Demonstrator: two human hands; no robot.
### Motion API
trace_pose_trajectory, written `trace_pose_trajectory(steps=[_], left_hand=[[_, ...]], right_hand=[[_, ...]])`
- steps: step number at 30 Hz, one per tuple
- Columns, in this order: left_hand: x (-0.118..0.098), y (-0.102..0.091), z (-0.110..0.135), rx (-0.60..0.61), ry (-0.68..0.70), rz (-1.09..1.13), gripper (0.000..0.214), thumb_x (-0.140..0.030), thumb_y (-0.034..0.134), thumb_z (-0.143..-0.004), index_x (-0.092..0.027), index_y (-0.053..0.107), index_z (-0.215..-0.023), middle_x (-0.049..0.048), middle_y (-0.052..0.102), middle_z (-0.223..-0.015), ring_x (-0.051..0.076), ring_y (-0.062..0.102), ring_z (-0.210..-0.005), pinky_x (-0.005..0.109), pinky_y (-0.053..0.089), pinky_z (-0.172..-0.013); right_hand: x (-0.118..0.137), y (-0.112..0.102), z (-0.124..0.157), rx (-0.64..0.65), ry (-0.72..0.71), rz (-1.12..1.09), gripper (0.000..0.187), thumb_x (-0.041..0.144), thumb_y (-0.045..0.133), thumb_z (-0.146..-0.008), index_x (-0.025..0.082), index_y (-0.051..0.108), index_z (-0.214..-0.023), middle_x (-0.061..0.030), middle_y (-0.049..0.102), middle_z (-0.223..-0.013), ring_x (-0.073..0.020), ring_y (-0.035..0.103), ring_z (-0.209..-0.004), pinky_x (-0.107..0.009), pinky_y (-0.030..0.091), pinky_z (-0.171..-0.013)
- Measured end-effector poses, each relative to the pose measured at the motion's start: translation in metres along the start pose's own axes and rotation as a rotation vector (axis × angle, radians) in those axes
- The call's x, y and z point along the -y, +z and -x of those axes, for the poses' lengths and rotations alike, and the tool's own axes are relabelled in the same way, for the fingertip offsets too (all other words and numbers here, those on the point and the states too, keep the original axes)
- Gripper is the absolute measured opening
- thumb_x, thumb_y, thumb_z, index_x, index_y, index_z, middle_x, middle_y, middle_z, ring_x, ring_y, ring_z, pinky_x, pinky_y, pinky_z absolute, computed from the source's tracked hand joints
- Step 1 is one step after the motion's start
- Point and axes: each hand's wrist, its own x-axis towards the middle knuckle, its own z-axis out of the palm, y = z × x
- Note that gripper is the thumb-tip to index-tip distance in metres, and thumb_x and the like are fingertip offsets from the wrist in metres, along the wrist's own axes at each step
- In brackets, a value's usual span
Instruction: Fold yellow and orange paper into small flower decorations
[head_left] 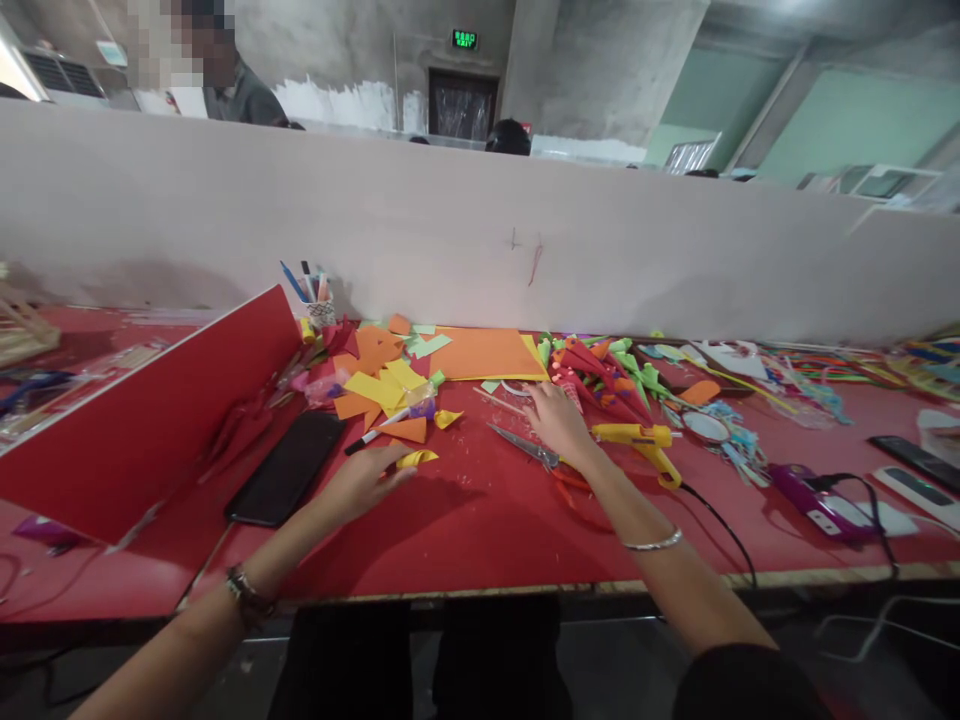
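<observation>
My left hand (369,482) is over the red table, its thumb and fingers closed on a small rolled yellow paper cone (417,458). My right hand (556,418) reaches forward with fingers stretched out, close to a thin stick (499,401) and a white ring-like piece (516,388). Under and beside the right wrist are scissors (525,443) with orange handles, partly hidden by the arm. A yellow hot glue gun (634,436) lies right of that forearm. Left of centre are a marker (375,432), a second yellow paper piece (448,419) and orange and yellow paper scraps (386,388).
Orange sheets (480,354) lie by the partition (450,230), next to a pile of red, green and orange paper cones (600,370). A black phone (286,468), an upright red board (172,420) and a pen cup (321,312) stand left. A purple power strip (821,502) sits right.
</observation>
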Motion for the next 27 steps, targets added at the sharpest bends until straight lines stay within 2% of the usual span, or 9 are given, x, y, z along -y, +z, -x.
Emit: trace_pose_trajectory(steps=[2,4,7,10,14,20,24,27], left_hand=[[-0.008,0.003,-0.003,-0.008,-0.072,0.132,0.026,-0.036,0.041,-0.084,-0.017,0.056,-0.079,0.0010,0.060,-0.071,0.013,0.053,-0.061,0.021,0.038,-0.055],[-0.014,0.006,-0.006,-0.010,-0.113,0.290,0.024,-0.036,0.041,-0.084,-0.016,0.053,-0.078,0.0000,0.058,-0.068,0.011,0.051,-0.057,0.021,0.039,-0.054],[-0.022,0.011,-0.011,0.017,-0.132,0.557,0.024,-0.035,0.039,-0.085,-0.016,0.051,-0.088,-0.0006,0.057,-0.071,0.010,0.050,-0.055,0.021,0.041,-0.056],[-0.029,0.017,-0.017,0.083,-0.107,0.711,0.026,-0.037,0.037,-0.086,-0.015,0.052,-0.085,-0.0010,0.055,-0.072,0.009,0.050,-0.059,0.021,0.043,-0.059],[-0.032,0.026,-0.028,0.101,-0.125,0.778,0.027,-0.039,0.038,-0.085,-0.016,0.051,-0.084,-0.0024,0.052,-0.070,0.009,0.049,-0.056,0.022,0.043,-0.059],[-0.024,0.032,-0.049,0.081,-0.183,0.820,0.027,-0.036,0.038,-0.082,-0.016,0.056,-0.085,-0.0002,0.060,-0.071,0.012,0.056,-0.065,0.024,0.046,-0.066],[-0.019,0.035,-0.064,0.072,-0.174,0.787,0.028,-0.034,0.038,-0.081,-0.016,0.058,-0.075,-0.0001,0.062,-0.063,0.013,0.056,-0.061,0.024,0.046,-0.064],[-0.018,0.042,-0.073,0.010,-0.171,0.742,0.032,-0.035,0.034,-0.083,-0.016,0.056,-0.070,0.0005,0.060,-0.062,0.014,0.055,-0.063,0.025,0.045,-0.067]], right_hand=[[0.007,0.008,-0.005,-0.080,-0.013,-0.017,0.032,0.019,0.044,-0.081,0.014,0.047,-0.112,-0.0156,0.046,-0.114,-0.0254,0.040,-0.111,-0.040,0.031,-0.091],[0.020,0.019,-0.001,-0.083,-0.089,-0.175,0.036,0.024,0.047,-0.081,0.017,0.042,-0.116,-0.0119,0.047,-0.114,-0.0214,0.043,-0.109,-0.036,0.035,-0.090],[0.047,0.037,0.012,0.119,-0.148,-0.603,0.039,0.033,0.047,-0.081,0.019,0.040,-0.116,-0.0064,0.053,-0.099,-0.0149,0.054,-0.088,-0.030,0.044,-0.077],[0.067,0.052,0.020,0.149,-0.168,-0.789,0.032,0.031,0.052,-0.078,0.019,0.047,-0.107,-0.0034,0.055,-0.092,-0.0122,0.055,-0.080,-0.027,0.045,-0.075],[0.072,0.060,0.016,0.123,-0.188,-0.829,0.014,0.022,0.050,-0.077,0.018,0.055,-0.090,-0.0007,0.058,-0.079,-0.0118,0.055,-0.073,-0.024,0.044,-0.066],[0.058,0.055,0.002,0.000,-0.222,-0.782,0.010,0.021,0.051,-0.076,0.018,0.059,-0.081,-0.0016,0.060,-0.081,-0.0126,0.056,-0.073,-0.025,0.045,-0.067],[0.049,0.058,-0.006,0.014,-0.221,-0.792,0.011,0.022,0.050,-0.077,0.018,0.058,-0.083,-0.0017,0.060,-0.081,-0.0129,0.057,-0.072,-0.025,0.046,-0.066],[0.045,0.064,-0.008,-0.117,-0.187,-0.794,0.014,0.022,0.049,-0.078,0.019,0.054,-0.090,-0.0016,0.058,-0.081,-0.0131,0.056,-0.074,-0.025,0.046,-0.066]])
